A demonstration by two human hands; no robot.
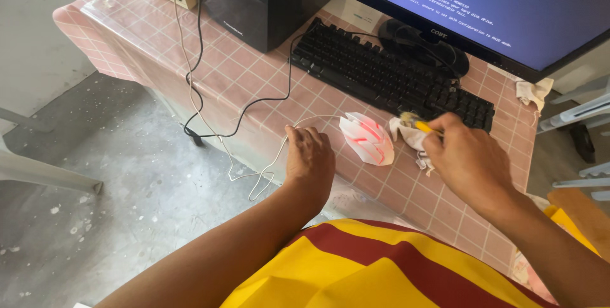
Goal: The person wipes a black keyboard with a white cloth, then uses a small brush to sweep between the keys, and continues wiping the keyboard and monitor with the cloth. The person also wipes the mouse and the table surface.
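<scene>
Mid-frame: my right hand point(470, 162) pinched a yellow brush point(416, 123) w/ cloth point(406, 136), cleaning beside the mouse point(367, 137). Left hand point(309, 158) flat on table point(241, 73), holding nothing. Next needs, I'd judge, steadying mouse.

White mouse point(367, 137) glowing red, black keyboard point(387, 74), pink-checked tablecloth point(241, 73).
</scene>
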